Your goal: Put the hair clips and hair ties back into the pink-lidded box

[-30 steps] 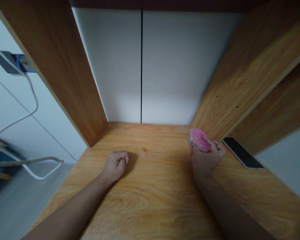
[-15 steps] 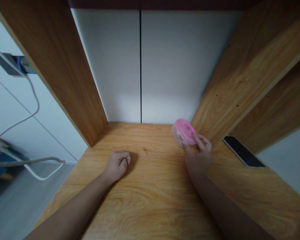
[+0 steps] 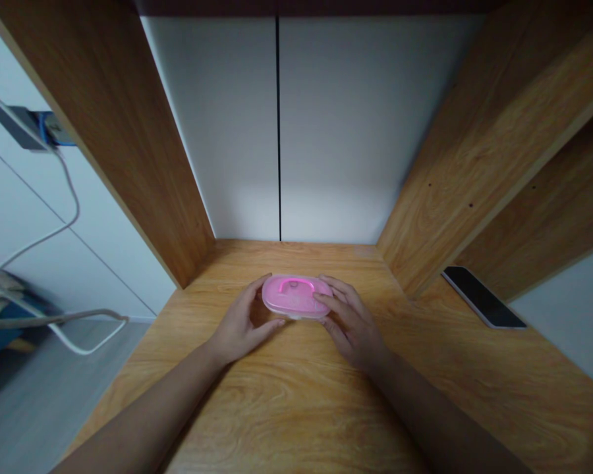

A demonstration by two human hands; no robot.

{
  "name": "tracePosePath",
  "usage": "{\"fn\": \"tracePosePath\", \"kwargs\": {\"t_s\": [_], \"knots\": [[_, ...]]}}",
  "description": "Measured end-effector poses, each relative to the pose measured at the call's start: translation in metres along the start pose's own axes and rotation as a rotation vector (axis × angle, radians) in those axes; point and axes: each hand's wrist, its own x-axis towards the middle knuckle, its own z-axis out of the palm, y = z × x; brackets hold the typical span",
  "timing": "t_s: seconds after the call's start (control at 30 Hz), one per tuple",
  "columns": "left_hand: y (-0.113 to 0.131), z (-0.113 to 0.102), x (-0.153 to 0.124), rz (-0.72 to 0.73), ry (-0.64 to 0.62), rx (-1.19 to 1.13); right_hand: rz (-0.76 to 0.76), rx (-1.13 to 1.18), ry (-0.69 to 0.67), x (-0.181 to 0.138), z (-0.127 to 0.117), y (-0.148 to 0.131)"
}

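Observation:
A small clear plastic container with a pink lid (image 3: 290, 303) is in the middle of the wooden desk, its long side running left to right. The lid is on and carries a brighter pink curved handle. My left hand (image 3: 242, 322) curves round its left end, fingers at the far edge and thumb at the near edge. At the right end, my right hand (image 3: 353, 322) grips it, with a finger on top of the lid and the thumb low on the near side. The lid hides most of the container's body and what may be inside.
Wooden side panels (image 3: 143, 164) and white back panels (image 3: 336, 131) enclose the desk (image 3: 286, 401). To the right, a dark flat phone-like slab (image 3: 484, 299) lies beyond the right panel. A white cable (image 3: 74, 197) hangs at the left beside a wall socket (image 3: 56, 128).
My right hand has brought the container from the back right corner to the middle of the desk. The left hand, a fist before, has unfolded and now holds the container's left end.

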Motion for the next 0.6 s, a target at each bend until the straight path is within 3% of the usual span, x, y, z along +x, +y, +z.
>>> {"fn": "tracePosePath", "kwargs": {"t_s": [0.17,0.4,0.6], "knots": [[0.001,-0.001,0.001,-0.011,-0.066,-0.010,-0.010,-0.006,-0.021,0.001,-0.002,0.000],[0.005,-0.003,0.000,-0.001,-0.051,0.113,0.020,-0.054,-0.040,0.004,-0.005,-0.002],[0.011,-0.001,0.000,0.025,-0.048,0.230,-0.172,-0.188,-0.046,0.008,-0.008,-0.005]]}}
